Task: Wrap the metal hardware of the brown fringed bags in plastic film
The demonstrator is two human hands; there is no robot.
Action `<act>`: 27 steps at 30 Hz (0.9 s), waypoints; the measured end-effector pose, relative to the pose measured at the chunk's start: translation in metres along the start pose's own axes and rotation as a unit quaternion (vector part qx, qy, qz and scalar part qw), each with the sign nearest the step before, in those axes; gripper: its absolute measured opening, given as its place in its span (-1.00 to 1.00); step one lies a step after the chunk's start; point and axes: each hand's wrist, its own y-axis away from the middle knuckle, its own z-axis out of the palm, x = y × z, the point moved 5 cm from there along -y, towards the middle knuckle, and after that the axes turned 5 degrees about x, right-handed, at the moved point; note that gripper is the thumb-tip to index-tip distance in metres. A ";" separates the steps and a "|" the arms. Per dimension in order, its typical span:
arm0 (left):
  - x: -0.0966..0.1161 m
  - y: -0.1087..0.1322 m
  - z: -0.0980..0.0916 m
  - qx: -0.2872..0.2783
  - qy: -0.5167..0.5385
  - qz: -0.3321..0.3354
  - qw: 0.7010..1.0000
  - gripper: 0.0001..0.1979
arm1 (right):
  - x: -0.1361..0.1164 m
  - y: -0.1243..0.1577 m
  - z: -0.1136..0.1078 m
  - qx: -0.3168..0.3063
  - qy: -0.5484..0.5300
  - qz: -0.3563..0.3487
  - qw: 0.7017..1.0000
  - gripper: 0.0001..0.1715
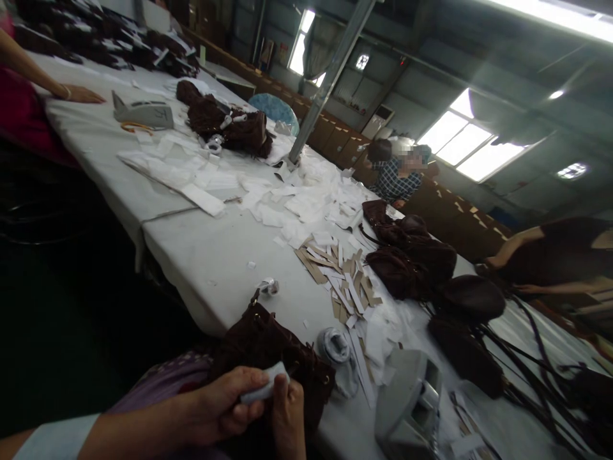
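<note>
My left hand (220, 406) and my right hand (288, 415) meet at the bottom of the view, both pinched on a small white paper strip (265, 383). Under them a dark brown bag (268, 351) rests at the near edge of the white table (211, 255), partly on my lap. A roll of white tape (335, 345) lies just to the right of the bag. Loose white and tan paper strips (335, 275) are scattered beyond it.
A grey tape dispenser (407, 402) stands at the lower right, another dispenser (143, 112) at far left. Piles of brown bags (416, 255) and straps lie to the right. Other people's arms reach in at left and right; a seated person (397, 172) is behind the table.
</note>
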 end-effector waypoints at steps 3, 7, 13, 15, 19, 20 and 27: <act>-0.002 0.006 0.000 -0.057 0.117 -0.112 0.985 -0.69 | 0.005 0.002 0.002 -0.005 -0.014 -0.015 1.000 -0.20; 0.000 0.006 -0.004 -0.061 0.150 -0.142 0.977 -0.73 | 0.011 0.008 0.001 0.009 -0.024 -0.010 1.000 -0.32; 0.005 -0.003 -0.005 0.020 -0.108 0.006 0.994 -0.56 | 0.015 0.017 -0.002 0.065 -0.092 0.041 0.993 -0.29; 0.012 -0.002 -0.003 0.048 -0.216 0.080 0.972 -0.53 | 0.011 0.016 0.001 0.078 -0.088 0.051 0.992 -0.37; 0.011 0.004 -0.004 0.057 -0.193 0.065 0.977 -0.47 | 0.007 0.013 0.010 0.084 -0.112 0.086 0.986 -0.42; 0.009 0.006 -0.005 0.057 -0.153 0.044 0.986 -0.46 | 0.007 0.012 0.011 0.083 -0.120 0.094 0.985 -0.42; 0.002 0.014 -0.019 0.112 -0.154 0.102 0.976 -0.54 | 0.008 0.014 0.012 0.091 -0.136 0.122 0.979 -0.43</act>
